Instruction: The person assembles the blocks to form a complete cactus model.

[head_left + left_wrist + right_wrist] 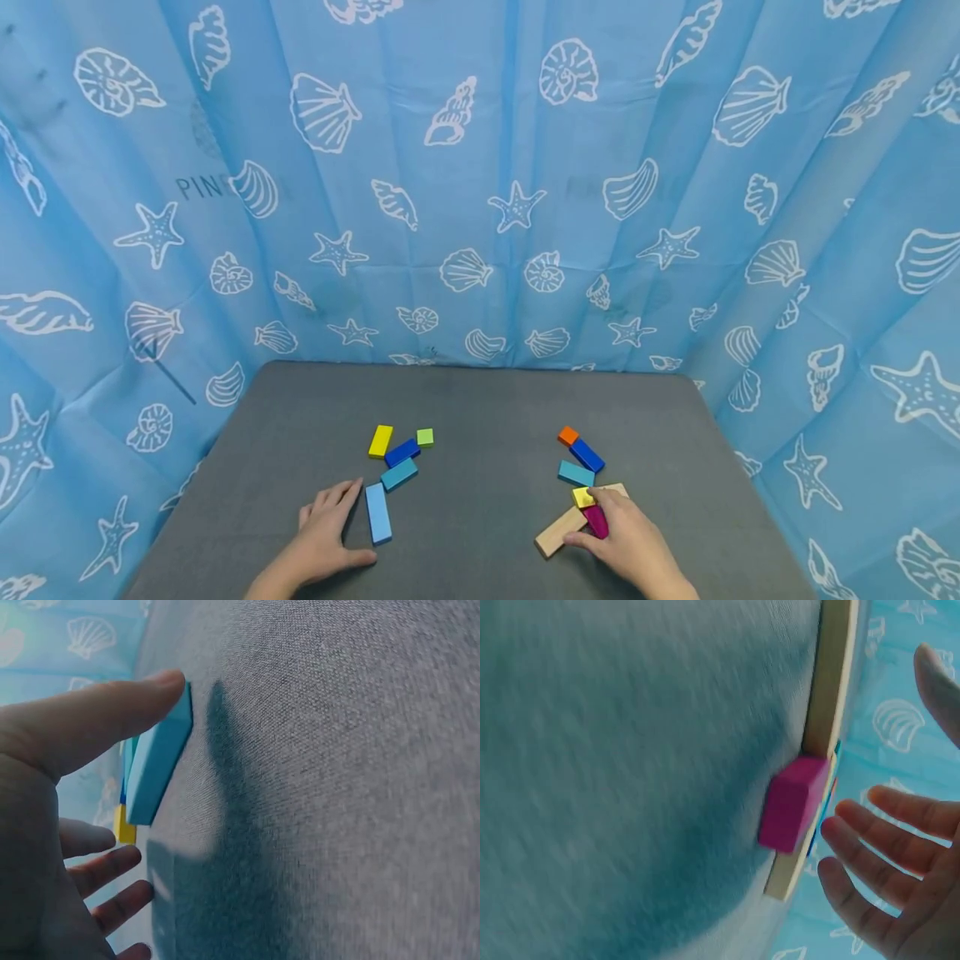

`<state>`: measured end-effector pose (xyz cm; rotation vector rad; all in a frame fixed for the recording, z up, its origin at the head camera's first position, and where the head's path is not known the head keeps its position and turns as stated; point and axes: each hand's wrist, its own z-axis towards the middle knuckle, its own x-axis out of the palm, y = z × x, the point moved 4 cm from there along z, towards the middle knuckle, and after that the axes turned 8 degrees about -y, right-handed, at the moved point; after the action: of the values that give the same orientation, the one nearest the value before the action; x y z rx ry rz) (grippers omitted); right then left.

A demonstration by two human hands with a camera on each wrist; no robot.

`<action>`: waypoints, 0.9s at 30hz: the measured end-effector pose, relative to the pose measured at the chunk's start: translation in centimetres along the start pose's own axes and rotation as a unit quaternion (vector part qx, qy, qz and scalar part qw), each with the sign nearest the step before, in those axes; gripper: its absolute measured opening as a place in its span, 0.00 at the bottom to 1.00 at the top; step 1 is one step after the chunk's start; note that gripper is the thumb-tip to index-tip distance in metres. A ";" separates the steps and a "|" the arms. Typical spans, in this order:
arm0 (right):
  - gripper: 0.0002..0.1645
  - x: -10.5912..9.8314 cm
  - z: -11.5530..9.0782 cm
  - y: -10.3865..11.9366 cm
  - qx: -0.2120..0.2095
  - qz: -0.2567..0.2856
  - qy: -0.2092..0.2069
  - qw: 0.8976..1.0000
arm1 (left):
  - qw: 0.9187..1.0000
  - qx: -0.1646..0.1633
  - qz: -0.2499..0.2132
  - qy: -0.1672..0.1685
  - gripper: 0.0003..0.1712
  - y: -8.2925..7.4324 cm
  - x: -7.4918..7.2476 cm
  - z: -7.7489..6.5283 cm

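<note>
My left hand (324, 532) is beside a light blue block (378, 514), thumb and fingers spread apart with nothing between them. In the left wrist view its thumb (112, 712) overlaps the near end of that block. On the other side, my right hand (636, 540) hovers over a magenta block (596, 522), a small yellow block (582, 497) and a long wooden block (561, 532). The right wrist view shows its fingers (885, 840) extended and loosely spread, beside the magenta block. Another wooden block (617, 489) is partly hidden behind that hand.
Left of the middle lie a yellow block (380, 442), a dark blue block (402, 453), a green cube (425, 437) and a teal block (399, 474). On the right are an orange block (567, 436), a blue block (587, 456) and a teal block (576, 473). A shell-patterned curtain (480, 217) borders the grey table (480, 400).
</note>
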<state>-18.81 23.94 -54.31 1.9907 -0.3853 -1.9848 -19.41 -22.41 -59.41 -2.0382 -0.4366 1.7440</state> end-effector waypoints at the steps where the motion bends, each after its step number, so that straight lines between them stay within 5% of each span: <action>1: 0.55 0.2 -0.1 0.2 -0.001 -0.003 0.001 1.000 | 1.000 -0.003 -0.001 0.002 0.70 -0.1 0.1 0.2; 12: 0.65 1.7 -0.4 0.9 0.000 -0.062 0.003 0.998 | 1.000 -0.002 0.009 -0.027 0.62 -0.8 0.6 1.1; 18: 0.63 2.3 -0.6 0.9 -0.002 -0.077 -0.021 0.997 | 0.999 0.004 0.002 -0.039 0.57 -1.3 0.7 1.3; 27: 0.64 2.6 -1.0 1.6 -0.007 -0.104 -0.033 0.994 | 0.998 0.018 -0.017 -0.051 0.55 -3.3 0.7 0.1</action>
<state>-17.80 21.49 -56.09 2.0325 -0.1847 -2.1764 -19.24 -19.22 -58.36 -1.9109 -0.4657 1.8285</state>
